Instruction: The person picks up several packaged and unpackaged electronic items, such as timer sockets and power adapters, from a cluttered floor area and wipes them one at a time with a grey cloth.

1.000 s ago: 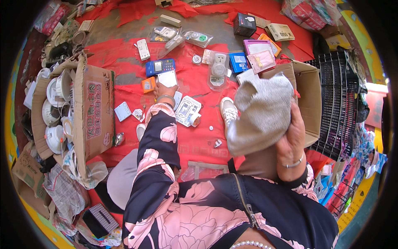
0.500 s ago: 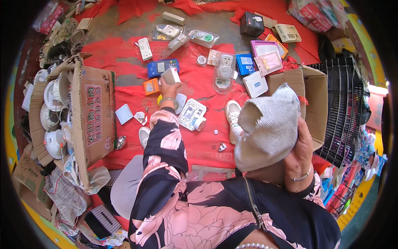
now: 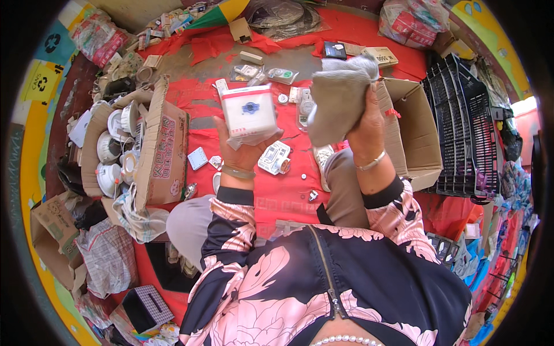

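My left hand (image 3: 234, 155) holds up a white square box (image 3: 251, 115) with a red stripe along its top edge and a blue mark on its face; crinkled clear plastic shows at its lower end. In my right hand (image 3: 368, 130) is a grey ribbed cloth (image 3: 337, 106), bunched and gripped at its right side. Below the box, on the red sheet, lies a white round-ended device (image 3: 273, 157). A small white square plate (image 3: 197, 158) rests to its left. Packaged sockets (image 3: 306, 104) lie between the two raised hands, partly hidden by the cloth.
At the left stands a cardboard box (image 3: 167, 151) filled with round white lamps (image 3: 108, 147). An open cardboard box (image 3: 421, 124) and black plastic crates (image 3: 461, 132) are on the right. Farther off lie blister packs (image 3: 283, 75) and a black box (image 3: 334, 51) on the red sheet (image 3: 225, 52).
My left hand has picked up the white box and brought it nearer, its face now turned up. My right hand has raised the cloth farther forward and left. The view has tilted up.
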Motion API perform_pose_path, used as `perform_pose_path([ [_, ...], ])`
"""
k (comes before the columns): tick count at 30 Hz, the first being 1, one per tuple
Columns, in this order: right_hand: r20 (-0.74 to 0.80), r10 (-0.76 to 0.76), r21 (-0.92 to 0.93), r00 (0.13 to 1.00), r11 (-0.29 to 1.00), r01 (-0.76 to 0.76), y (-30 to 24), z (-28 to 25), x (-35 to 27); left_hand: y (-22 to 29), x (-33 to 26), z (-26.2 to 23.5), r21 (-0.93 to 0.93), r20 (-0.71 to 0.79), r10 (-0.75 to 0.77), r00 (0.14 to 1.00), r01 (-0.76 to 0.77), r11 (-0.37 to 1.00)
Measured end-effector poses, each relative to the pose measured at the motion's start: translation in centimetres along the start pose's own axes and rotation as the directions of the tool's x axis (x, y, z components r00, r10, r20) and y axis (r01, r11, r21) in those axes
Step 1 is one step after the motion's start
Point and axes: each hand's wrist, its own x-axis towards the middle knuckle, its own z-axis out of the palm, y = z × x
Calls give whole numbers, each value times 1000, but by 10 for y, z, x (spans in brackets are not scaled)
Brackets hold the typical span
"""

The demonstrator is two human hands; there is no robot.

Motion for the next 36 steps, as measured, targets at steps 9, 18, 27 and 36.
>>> perform_pose_path([
  [9, 876, 147, -438, 459, -153, 886, 72, 53, -68, -30, -86, 67, -75, -115, -25, 993, 17, 997],
  [18, 379, 216, -858, 900, 446, 254, 97, 23, -36, -31, -122, 53, 106, -101, -76, 992, 86, 991],
  [27, 332, 479, -128, 812, 876, -465, 53, 10, -28, -11, -104, 49, 998, 47, 653, 756, -62, 1],
  [36, 315, 424, -609, 849, 776, -162, 99, 11, -64, -41, -100, 47, 640, 458, 431, 777, 49, -767],
])
